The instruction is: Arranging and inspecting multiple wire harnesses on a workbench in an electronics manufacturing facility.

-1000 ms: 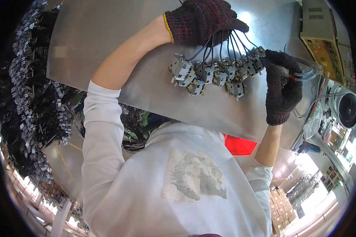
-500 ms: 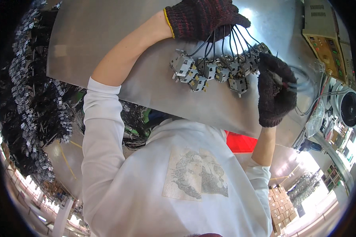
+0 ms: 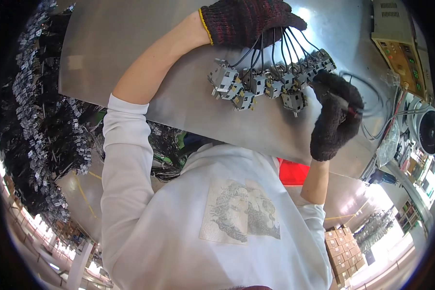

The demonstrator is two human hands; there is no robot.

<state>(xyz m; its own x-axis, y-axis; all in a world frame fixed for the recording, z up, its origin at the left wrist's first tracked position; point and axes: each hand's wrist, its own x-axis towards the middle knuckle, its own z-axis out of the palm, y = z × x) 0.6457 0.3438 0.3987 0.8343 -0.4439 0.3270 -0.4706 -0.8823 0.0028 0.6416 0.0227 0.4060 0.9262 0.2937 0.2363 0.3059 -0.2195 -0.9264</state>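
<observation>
My left hand (image 3: 251, 21), in a dark knitted glove with a yellow cuff, is closed around a bundle of black cables (image 3: 274, 48). From it the cables fan down to several small silver metal connectors (image 3: 259, 86), which lie clustered on the metal tabletop. At the right end of this cluster is my right hand (image 3: 337, 116), in a dark glove, its fingers curled around a slim handheld tool (image 3: 342, 102). Most of the tool is hidden by the glove. A grey cord (image 3: 372, 92) loops away from beside that hand, blurred by motion.
The shiny metal table (image 3: 154, 58) reaches close to my body. At its right stand a beige box instrument with knobs and lit displays (image 3: 401, 60) and a round fan (image 3: 427, 133). Dense black cables with metal ends (image 3: 34, 121) hang at the left. Cartons (image 3: 344, 251) are stacked behind.
My right hand has shifted slightly down, its fingertips now lower beside the connectors, uncovering more at the cluster's right end. My left hand keeps its hold on the cables.
</observation>
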